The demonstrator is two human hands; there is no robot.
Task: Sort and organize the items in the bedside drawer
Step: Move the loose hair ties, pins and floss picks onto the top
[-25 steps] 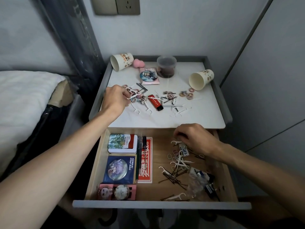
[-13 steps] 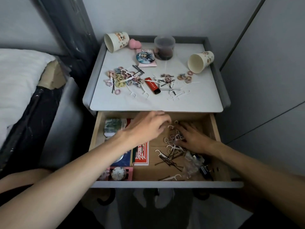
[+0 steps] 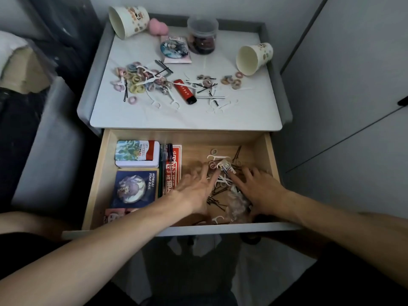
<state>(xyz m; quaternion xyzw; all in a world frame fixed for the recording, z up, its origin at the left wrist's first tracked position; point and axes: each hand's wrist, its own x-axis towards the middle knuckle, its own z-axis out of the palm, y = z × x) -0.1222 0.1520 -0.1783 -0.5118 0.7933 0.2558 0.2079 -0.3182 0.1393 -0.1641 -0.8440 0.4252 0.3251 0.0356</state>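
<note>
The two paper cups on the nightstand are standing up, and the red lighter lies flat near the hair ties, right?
Not quite. The head view shows the left paper cup and the right paper cup tipped on their sides, not standing. The red lighter does lie flat near the hair ties.

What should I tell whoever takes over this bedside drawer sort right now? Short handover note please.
Left hand: open, fingers spread in the drawer, blurred, no grip on anything visible.
Right hand: open, fingertips on the loose pile of floss picks, hair ties and hairpins at the drawer's right.
Done: tin, card and pens lined up at the drawer's left; a mixed heap of ties and picks on the nightstand top.
Left: clear the drawer's pile, then sort ties, picks and pins, perhaps into the tipped cups.
</note>
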